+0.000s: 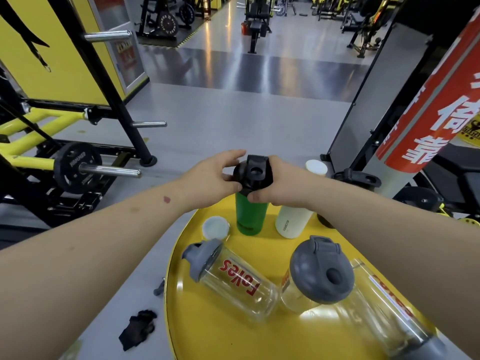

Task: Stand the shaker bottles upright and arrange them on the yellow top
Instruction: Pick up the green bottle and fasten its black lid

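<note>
Crowding on the round yellow top (223, 333) is the main hazard, judged from how things lie. Largest piece: a clear bottle (384, 307) lying on its side along the right, grey cap toward the near edge, close enough to the rim that a nudge could roll it off. Next, an upright clear bottle with grey lid (318, 274) at centre, touching or nearly touching a second toppled clear bottle with red lettering (233, 279); lifting either carelessly could knock the other. The green bottle (250, 214) stands upright at the far side, both hands on its black lid (253, 172): left hand (210, 178) with fingers curled round the lid's left side, right hand (280, 185) with thumb and fingers pinching the right side at the neck. If they are twisting or pressing the lid, the slim base could skid or tip into the white bottle (294, 220) just beside it, which the right forearm partly hides. Smallest: a loose pale lid (215, 227) lying flat near the left rim, easily swept off by a sleeve or wrist.
</note>
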Action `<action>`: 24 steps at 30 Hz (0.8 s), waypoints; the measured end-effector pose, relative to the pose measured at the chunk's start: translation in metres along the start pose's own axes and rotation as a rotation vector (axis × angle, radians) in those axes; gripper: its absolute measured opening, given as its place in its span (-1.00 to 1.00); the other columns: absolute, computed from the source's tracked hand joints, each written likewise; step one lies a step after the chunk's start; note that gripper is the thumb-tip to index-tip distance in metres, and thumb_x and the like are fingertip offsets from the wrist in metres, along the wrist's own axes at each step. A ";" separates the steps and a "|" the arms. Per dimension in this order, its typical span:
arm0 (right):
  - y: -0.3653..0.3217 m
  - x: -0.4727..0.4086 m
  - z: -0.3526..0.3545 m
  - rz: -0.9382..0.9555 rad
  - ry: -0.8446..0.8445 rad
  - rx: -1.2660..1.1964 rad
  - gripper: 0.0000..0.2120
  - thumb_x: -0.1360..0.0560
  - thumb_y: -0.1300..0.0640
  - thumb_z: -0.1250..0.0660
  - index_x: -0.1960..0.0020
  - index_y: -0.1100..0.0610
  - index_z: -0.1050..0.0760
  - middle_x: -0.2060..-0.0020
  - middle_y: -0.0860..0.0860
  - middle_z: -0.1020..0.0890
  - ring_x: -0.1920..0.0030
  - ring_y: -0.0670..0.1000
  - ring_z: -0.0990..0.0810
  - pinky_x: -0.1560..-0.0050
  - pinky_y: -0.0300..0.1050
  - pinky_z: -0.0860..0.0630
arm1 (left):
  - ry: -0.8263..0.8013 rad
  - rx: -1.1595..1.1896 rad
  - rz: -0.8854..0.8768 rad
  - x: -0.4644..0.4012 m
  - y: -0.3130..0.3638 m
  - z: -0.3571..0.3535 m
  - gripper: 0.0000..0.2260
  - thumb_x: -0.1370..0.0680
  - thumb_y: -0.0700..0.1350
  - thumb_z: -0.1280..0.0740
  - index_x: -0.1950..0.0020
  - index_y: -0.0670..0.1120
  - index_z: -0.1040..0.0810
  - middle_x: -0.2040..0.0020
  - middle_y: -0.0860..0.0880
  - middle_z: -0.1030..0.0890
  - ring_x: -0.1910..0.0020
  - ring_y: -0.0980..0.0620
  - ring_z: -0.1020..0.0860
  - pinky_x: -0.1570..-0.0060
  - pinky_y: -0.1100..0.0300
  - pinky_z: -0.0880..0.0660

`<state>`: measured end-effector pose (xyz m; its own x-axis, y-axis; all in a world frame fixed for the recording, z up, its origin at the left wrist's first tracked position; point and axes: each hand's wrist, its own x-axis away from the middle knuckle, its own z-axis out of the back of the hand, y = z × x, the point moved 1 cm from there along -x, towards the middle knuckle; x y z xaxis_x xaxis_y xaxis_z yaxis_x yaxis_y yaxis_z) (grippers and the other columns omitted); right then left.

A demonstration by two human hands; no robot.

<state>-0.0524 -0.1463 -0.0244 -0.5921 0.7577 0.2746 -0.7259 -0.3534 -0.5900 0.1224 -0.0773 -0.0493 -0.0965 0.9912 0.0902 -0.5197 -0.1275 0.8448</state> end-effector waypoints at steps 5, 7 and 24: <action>-0.005 0.010 0.005 -0.092 0.043 0.097 -0.37 -0.38 -0.13 -0.57 -0.26 0.08 -0.34 0.00 0.07 -0.62 0.11 0.12 -0.71 0.06 0.14 -0.70 | -0.243 -0.351 0.300 0.027 -0.032 0.005 -0.31 -0.52 0.00 -0.42 -0.60 0.11 -0.20 -0.52 -0.02 -0.39 -0.38 -0.05 -0.47 -0.34 0.00 -0.44; -0.012 0.015 0.009 -0.112 0.064 0.192 -0.43 -0.40 -0.14 -0.56 -0.15 0.11 -0.33 0.04 0.09 -0.58 0.22 0.11 -0.69 0.31 0.03 -0.62 | -0.461 -0.462 0.412 0.041 -0.046 0.005 -0.25 -0.46 0.21 -0.44 -0.59 0.14 -0.22 -0.52 0.00 -0.36 -0.43 -0.09 -0.41 -0.37 -0.05 -0.42; -0.032 0.030 -0.004 0.291 0.166 0.508 -0.36 -0.42 -0.15 -0.47 -0.43 -0.02 -0.39 -0.24 0.03 -0.48 -0.23 0.16 -0.47 -0.24 0.09 -0.49 | -0.286 -0.500 0.227 0.081 -0.056 0.002 -0.17 -0.19 0.10 -0.67 -0.37 0.16 -0.36 -0.21 0.11 -0.47 -0.08 0.04 -0.55 0.07 0.21 -0.57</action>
<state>-0.0457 -0.1104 -0.0004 -0.7588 0.6513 0.0103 -0.6425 -0.7458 -0.1759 0.1454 0.0106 -0.0884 -0.0562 0.8987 0.4349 -0.8544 -0.2686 0.4448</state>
